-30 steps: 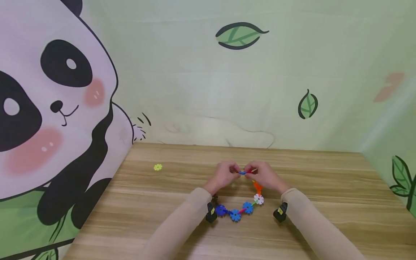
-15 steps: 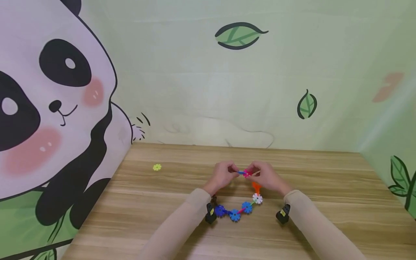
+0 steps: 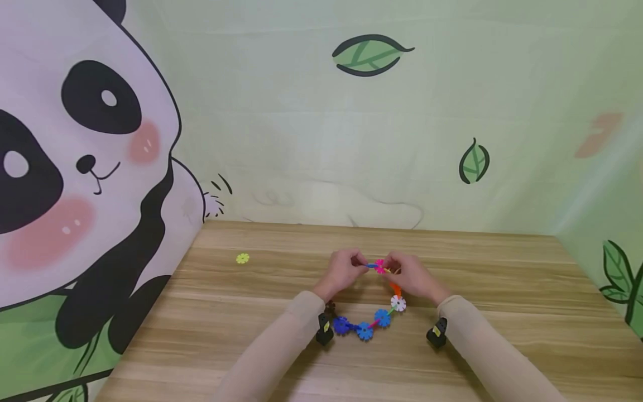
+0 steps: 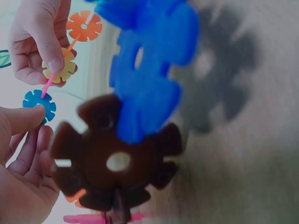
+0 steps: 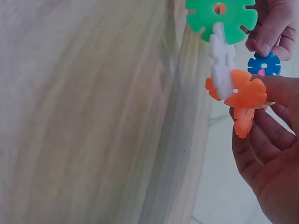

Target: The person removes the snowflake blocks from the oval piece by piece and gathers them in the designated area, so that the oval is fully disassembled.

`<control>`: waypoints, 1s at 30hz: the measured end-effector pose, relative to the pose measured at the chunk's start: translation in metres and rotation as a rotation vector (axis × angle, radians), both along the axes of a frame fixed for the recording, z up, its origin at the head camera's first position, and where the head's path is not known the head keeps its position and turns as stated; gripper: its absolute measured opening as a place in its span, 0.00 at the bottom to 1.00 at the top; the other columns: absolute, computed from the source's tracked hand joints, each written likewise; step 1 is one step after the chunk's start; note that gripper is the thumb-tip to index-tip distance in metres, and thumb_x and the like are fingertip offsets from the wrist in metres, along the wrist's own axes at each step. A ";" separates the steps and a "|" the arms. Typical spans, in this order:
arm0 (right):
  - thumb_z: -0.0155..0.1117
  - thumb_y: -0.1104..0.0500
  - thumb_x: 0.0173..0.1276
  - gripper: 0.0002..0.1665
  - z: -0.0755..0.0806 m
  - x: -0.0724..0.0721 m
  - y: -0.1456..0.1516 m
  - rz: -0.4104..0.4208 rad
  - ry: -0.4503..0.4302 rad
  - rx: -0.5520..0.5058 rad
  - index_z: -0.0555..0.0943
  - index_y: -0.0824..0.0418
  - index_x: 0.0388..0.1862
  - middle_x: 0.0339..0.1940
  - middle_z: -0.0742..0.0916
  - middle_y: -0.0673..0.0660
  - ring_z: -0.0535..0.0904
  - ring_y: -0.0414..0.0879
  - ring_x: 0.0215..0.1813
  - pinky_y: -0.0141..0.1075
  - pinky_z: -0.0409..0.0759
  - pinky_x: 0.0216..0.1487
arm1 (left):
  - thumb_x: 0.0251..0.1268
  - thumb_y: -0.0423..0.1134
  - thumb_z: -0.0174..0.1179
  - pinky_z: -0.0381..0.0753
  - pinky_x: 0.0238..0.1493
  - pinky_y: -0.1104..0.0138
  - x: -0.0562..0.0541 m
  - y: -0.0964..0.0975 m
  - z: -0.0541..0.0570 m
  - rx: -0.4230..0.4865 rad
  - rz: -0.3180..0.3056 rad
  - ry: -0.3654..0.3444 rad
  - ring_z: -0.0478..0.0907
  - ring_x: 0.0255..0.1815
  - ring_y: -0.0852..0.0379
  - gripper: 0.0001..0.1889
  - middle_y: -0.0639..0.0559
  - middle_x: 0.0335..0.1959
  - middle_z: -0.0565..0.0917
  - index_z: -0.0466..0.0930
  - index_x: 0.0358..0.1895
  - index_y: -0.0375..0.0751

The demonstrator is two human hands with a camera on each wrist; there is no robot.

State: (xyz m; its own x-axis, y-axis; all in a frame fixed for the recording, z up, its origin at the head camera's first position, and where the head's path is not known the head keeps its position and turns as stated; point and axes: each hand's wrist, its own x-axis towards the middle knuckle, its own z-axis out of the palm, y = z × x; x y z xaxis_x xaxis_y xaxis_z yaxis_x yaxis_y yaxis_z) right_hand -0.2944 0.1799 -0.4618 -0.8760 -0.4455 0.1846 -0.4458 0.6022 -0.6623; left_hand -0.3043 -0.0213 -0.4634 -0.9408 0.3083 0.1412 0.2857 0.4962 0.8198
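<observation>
Pinching nearly closed, left hand (image 3: 344, 272) holds a blue disc (image 4: 32, 99), right hand (image 3: 409, 274) seemingly a yellow disc (image 4: 68, 68).

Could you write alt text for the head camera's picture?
A person's left hand and right hand pinch a chain of colourful notched discs at a wooden table. A yellow disc lies apart, and a cartoon panda backdrop fills the left side.
</observation>
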 end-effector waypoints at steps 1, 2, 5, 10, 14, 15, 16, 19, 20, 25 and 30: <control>0.68 0.66 0.60 0.07 0.001 0.000 0.000 0.001 0.008 0.000 0.78 0.60 0.34 0.30 0.82 0.49 0.76 0.43 0.33 0.35 0.78 0.35 | 0.57 0.30 0.65 0.76 0.34 0.71 0.000 0.000 0.000 -0.003 0.000 -0.005 0.77 0.31 0.61 0.02 0.54 0.28 0.82 0.81 0.31 0.38; 0.68 0.66 0.60 0.07 0.001 0.001 -0.001 0.001 0.015 0.002 0.78 0.60 0.34 0.30 0.82 0.49 0.76 0.43 0.33 0.35 0.77 0.34 | 0.57 0.30 0.66 0.76 0.34 0.71 0.000 0.000 0.000 -0.005 -0.001 -0.012 0.77 0.31 0.61 0.03 0.54 0.28 0.82 0.81 0.31 0.38; 0.68 0.66 0.59 0.06 0.004 0.001 -0.002 0.005 0.021 0.005 0.79 0.60 0.34 0.30 0.82 0.49 0.76 0.43 0.32 0.35 0.77 0.34 | 0.57 0.31 0.66 0.76 0.35 0.71 -0.001 -0.001 0.000 -0.004 -0.004 -0.028 0.77 0.32 0.62 0.03 0.55 0.28 0.82 0.81 0.31 0.41; 0.68 0.65 0.60 0.06 0.006 0.001 -0.005 0.024 0.002 0.013 0.79 0.59 0.34 0.29 0.82 0.49 0.76 0.43 0.31 0.34 0.77 0.32 | 0.56 0.32 0.67 0.76 0.36 0.71 -0.001 0.001 0.000 -0.008 -0.013 -0.031 0.77 0.33 0.63 0.04 0.57 0.29 0.82 0.82 0.32 0.43; 0.67 0.64 0.61 0.05 0.007 0.000 -0.008 0.047 -0.009 0.002 0.79 0.58 0.34 0.28 0.81 0.49 0.75 0.43 0.30 0.34 0.77 0.31 | 0.56 0.31 0.67 0.76 0.37 0.71 -0.001 0.002 -0.001 -0.019 -0.026 -0.004 0.76 0.33 0.63 0.04 0.58 0.30 0.82 0.82 0.32 0.44; 0.67 0.64 0.61 0.04 0.007 0.000 -0.008 0.049 -0.008 -0.001 0.80 0.58 0.33 0.28 0.81 0.49 0.75 0.43 0.30 0.34 0.77 0.31 | 0.57 0.31 0.66 0.76 0.37 0.71 -0.001 0.002 0.000 -0.021 -0.031 0.006 0.76 0.33 0.63 0.04 0.58 0.30 0.82 0.82 0.32 0.44; 0.67 0.63 0.62 0.04 0.007 -0.001 -0.009 0.050 -0.008 -0.002 0.80 0.58 0.33 0.28 0.81 0.49 0.75 0.43 0.30 0.34 0.77 0.31 | 0.57 0.31 0.66 0.76 0.37 0.71 -0.002 0.002 0.000 -0.023 -0.037 0.018 0.76 0.33 0.63 0.04 0.58 0.29 0.81 0.82 0.32 0.44; 0.67 0.63 0.62 0.03 0.010 0.000 -0.009 0.046 -0.007 -0.002 0.80 0.58 0.34 0.28 0.81 0.49 0.75 0.43 0.30 0.34 0.77 0.31 | 0.58 0.31 0.66 0.76 0.37 0.70 -0.002 0.002 0.000 -0.018 -0.062 0.047 0.76 0.34 0.63 0.04 0.58 0.30 0.81 0.82 0.32 0.45; 0.67 0.63 0.62 0.03 0.011 0.000 -0.008 0.044 -0.009 -0.001 0.80 0.58 0.34 0.28 0.82 0.49 0.75 0.43 0.30 0.35 0.77 0.30 | 0.58 0.31 0.66 0.76 0.38 0.70 -0.002 0.002 0.000 -0.015 -0.069 0.056 0.76 0.35 0.63 0.04 0.59 0.30 0.81 0.82 0.32 0.45; 0.66 0.64 0.62 0.04 0.013 0.001 -0.007 0.037 -0.025 0.015 0.79 0.58 0.34 0.29 0.82 0.50 0.75 0.44 0.30 0.35 0.77 0.31 | 0.59 0.32 0.65 0.76 0.38 0.71 -0.003 0.002 0.000 -0.012 -0.090 0.086 0.76 0.35 0.64 0.03 0.60 0.30 0.82 0.82 0.33 0.45; 0.67 0.64 0.62 0.05 0.011 0.000 -0.007 0.032 -0.024 0.021 0.79 0.57 0.34 0.29 0.82 0.49 0.75 0.44 0.31 0.35 0.78 0.32 | 0.59 0.32 0.65 0.77 0.37 0.72 -0.001 0.003 0.000 -0.010 -0.087 0.090 0.77 0.33 0.64 0.03 0.59 0.30 0.82 0.82 0.33 0.44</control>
State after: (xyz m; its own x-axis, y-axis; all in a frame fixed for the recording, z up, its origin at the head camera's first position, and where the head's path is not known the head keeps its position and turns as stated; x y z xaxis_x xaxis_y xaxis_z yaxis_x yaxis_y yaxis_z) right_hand -0.2943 0.1733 -0.4509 -0.8653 -0.4770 0.1540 -0.4493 0.6020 -0.6601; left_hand -0.3056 -0.0188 -0.4632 -0.8940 0.3900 0.2206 0.4003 0.4743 0.7841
